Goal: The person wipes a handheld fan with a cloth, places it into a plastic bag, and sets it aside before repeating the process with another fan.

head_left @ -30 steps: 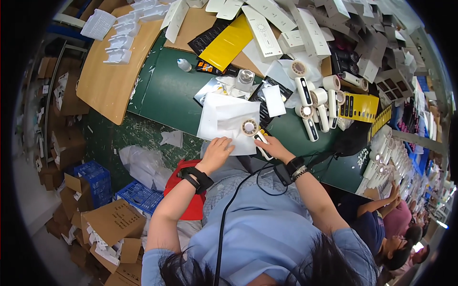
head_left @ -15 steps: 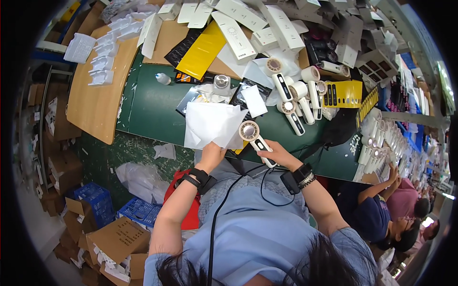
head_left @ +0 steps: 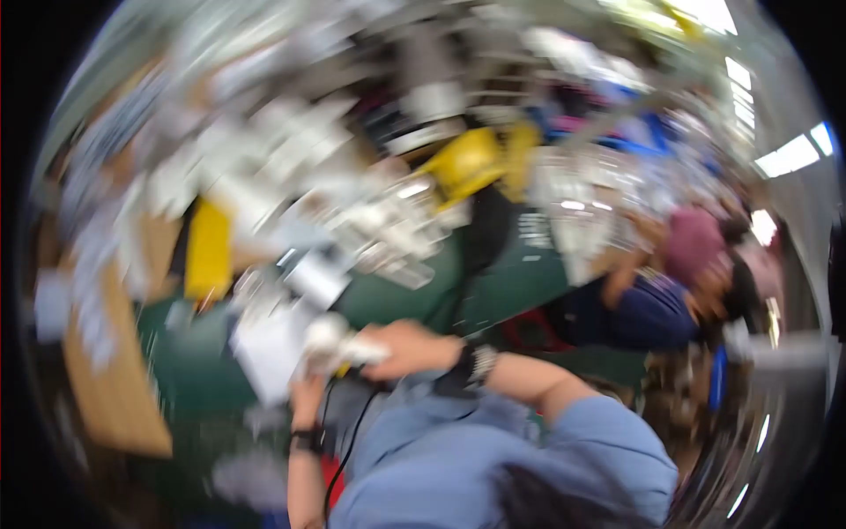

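Tabletop [head_left: 529, 286]: green, blurred.
Right hand [head_left: 410, 349]: grip clamped on fan [head_left: 327, 336].
Left hand [head_left: 307, 395]: shifted from sheet [head_left: 271, 357] toward fan; can't tell grip.
Focus: likely fan now.

My right hand [head_left: 410, 348] holds a white device [head_left: 328, 337] of seemingly smooth plastic; matt white paper [head_left: 264, 354] lies beyond my left hand [head_left: 307, 390], a wooden board [head_left: 110, 366] farther left.

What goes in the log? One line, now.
right hand: holding white round-headed handheld device | left hand: close by, contact unclear | alongside: flat white sheet | view: blurred
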A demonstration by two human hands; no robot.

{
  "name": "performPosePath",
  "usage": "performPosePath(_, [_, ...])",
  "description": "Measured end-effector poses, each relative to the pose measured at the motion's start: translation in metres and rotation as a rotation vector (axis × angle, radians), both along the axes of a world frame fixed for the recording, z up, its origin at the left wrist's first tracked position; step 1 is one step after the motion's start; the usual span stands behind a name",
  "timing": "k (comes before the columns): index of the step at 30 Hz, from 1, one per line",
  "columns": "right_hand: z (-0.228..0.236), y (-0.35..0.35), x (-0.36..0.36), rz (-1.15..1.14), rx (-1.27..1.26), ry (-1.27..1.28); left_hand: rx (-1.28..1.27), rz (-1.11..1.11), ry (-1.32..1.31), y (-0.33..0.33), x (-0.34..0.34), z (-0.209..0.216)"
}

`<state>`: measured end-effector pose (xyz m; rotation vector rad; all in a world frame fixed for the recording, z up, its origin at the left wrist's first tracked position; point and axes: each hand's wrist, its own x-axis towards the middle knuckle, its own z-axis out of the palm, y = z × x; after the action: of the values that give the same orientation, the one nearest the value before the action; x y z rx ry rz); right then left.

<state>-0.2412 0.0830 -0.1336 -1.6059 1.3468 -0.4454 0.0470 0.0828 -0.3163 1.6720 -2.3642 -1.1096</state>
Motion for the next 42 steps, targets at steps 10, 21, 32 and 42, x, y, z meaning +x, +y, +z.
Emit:
performPosePath(10, [-0.06,0.009,0.019,0.34,-0.256,-0.058,-0.65,-0.48,0.175,-0.046,-0.045,0.004])
performPosePath(21, [-0.074,0.001,0.031,0.464,-0.244,-0.121,-0.294,-0.318,0.358,-0.064,-0.067,-0.007])
performPosePath(32, [-0.08,0.008,0.028,0.238,-0.422,-0.138,0.098,-0.124,0.484,-0.062,-0.053,-0.021])
performPosePath(42, [-0.063,-0.001,0.01,0.33,-0.488,-0.073,0.044,0.03,0.422,-0.039,-0.007,0.066])
